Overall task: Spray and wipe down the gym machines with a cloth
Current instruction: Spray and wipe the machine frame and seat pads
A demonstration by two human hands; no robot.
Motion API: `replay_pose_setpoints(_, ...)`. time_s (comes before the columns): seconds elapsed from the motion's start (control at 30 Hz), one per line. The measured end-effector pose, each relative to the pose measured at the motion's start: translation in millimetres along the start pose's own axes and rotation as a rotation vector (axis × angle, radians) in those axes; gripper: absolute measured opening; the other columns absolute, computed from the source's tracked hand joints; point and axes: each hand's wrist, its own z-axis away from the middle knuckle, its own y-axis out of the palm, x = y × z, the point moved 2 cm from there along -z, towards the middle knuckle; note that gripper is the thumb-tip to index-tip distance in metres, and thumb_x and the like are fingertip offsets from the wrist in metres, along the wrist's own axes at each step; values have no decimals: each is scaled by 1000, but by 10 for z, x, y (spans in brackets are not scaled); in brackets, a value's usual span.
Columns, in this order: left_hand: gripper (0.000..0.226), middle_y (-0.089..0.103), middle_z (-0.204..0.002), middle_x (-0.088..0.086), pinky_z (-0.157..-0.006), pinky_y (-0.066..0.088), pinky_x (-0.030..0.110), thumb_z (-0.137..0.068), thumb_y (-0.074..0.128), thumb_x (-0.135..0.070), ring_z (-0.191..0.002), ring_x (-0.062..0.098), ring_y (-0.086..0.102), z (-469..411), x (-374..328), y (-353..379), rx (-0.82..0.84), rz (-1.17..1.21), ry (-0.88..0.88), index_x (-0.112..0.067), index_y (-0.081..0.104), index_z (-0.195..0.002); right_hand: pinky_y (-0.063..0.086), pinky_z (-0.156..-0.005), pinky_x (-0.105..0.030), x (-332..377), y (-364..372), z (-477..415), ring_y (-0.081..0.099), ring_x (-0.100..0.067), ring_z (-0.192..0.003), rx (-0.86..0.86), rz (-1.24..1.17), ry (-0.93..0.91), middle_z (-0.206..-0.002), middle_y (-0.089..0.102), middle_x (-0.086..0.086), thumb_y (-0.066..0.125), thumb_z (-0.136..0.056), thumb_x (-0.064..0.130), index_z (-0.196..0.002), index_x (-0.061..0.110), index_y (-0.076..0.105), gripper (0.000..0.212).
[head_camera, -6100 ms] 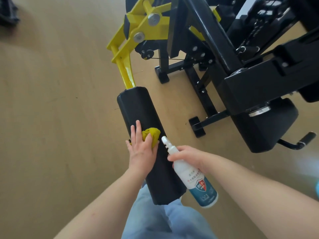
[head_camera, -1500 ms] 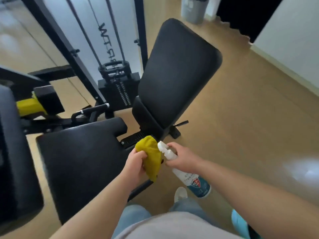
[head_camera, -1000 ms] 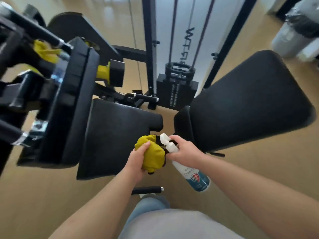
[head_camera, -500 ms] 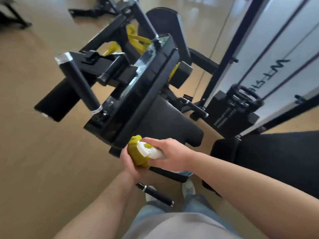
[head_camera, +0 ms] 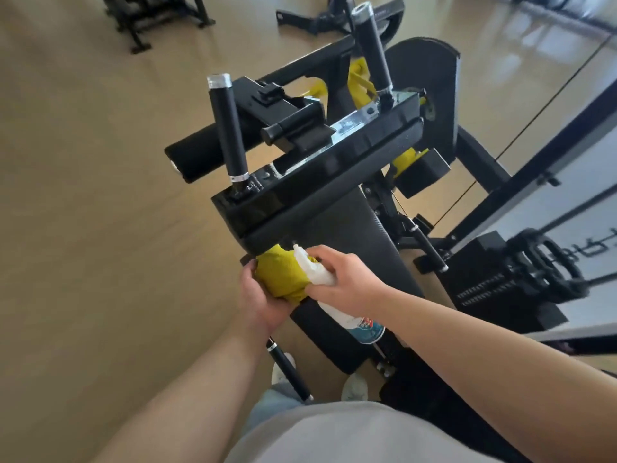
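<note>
My left hand [head_camera: 263, 302] grips a bunched yellow cloth [head_camera: 282, 277] just under the near corner of a black chest pad [head_camera: 320, 185] on a black and yellow gym machine. My right hand [head_camera: 344, 285] holds a white spray bottle [head_camera: 334, 295] with a blue and red label; its nozzle lies over the cloth and points up toward the pad's edge. Two upright black handles [head_camera: 228, 128] rise from the frame behind the pad. The black seat [head_camera: 354, 238] lies below the pad.
A weight stack with cables [head_camera: 500, 275] stands to the right, behind a white panel frame. A short black lever [head_camera: 288, 369] sticks out near my feet. Other black machine frames [head_camera: 157, 15] stand on the wooden floor at the top. Open floor lies to the left.
My view has swung left from the seat and back pad to the chest pad and handles. Both hands stay together, the bottle nozzle now lying over the cloth under the pad's corner.
</note>
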Motion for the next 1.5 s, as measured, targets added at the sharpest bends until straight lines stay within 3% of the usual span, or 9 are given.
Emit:
replay_pose_setpoints(0.13,60,67,-131,22,-99,50,56,-98,40,-53,-125,45,60,13,71,75,5,42,10,-15,63,-138,53,-64,-32,-95,-187,21,62,-11,-71,-61,3,49,-81,65,7,80,-80,27,-95,32,59,26)
replay_pose_setpoints(0.27,57,67,-127,26,-97,51,58,-101,36,-50,-119,46,64,-18,159,188,3,35,36,-13,68,-130,48,-64,-23,-99,-364,0,65,-6,-79,-54,10,110,-92,64,12,76,-87,31,-111,38,54,33)
replay_pose_setpoints(0.4,55,70,-121,26,-89,54,54,-102,35,-46,-110,44,68,-20,275,492,18,12,8,-8,71,-122,45,-60,-24,-156,-519,-32,64,-12,-77,-91,36,150,-87,61,8,74,-86,32,-95,35,53,22)
replay_pose_setpoints(0.53,58,68,-124,29,-99,51,57,-103,35,-47,-117,47,65,-97,364,712,4,-7,-38,-6,67,-129,48,-64,-25,-214,-706,-85,67,-12,-83,-117,-1,201,-97,64,12,72,-89,34,-130,39,51,46)
replay_pose_setpoints(0.87,47,66,-126,22,-96,51,55,-106,37,-47,-116,44,63,-340,420,993,-45,-107,-65,-16,67,-123,46,-62,-25,-459,-1238,-270,63,-9,-81,-268,-22,313,-99,62,8,71,-94,35,-133,37,50,44)
replay_pose_setpoints(1.0,48,65,-129,21,-100,48,57,-106,36,-48,-118,44,62,-429,410,1115,-28,-129,-71,-18,67,-124,40,-60,-25,-561,-1443,-388,59,-12,-79,-332,22,327,-92,58,8,71,-94,35,-116,29,54,28)
replay_pose_setpoints(1.13,46,66,-127,20,-99,50,57,-107,35,-49,-117,44,63,-471,433,1202,6,-197,-76,-20,68,-122,44,-63,-26,-631,-1659,-478,63,-12,-85,-376,-60,369,-106,63,2,68,-96,37,-137,34,50,45)
replay_pose_setpoints(1.27,48,70,-125,20,-98,52,54,-108,33,-47,-117,43,66,-473,474,1228,28,-232,-69,-20,70,-122,42,-60,-26,-671,-1805,-540,60,-10,-79,-421,-11,382,-95,61,4,68,-95,37,-117,28,53,28)
replay_pose_setpoints(1.5,52,71,-123,22,-102,50,55,-107,32,-46,-118,44,65,-436,559,932,-8,-215,-58,-15,69,-127,47,-66,-29,-677,-1406,-378,64,-17,-83,-55,417,181,-108,68,1,66,-92,40,-147,37,43,60)
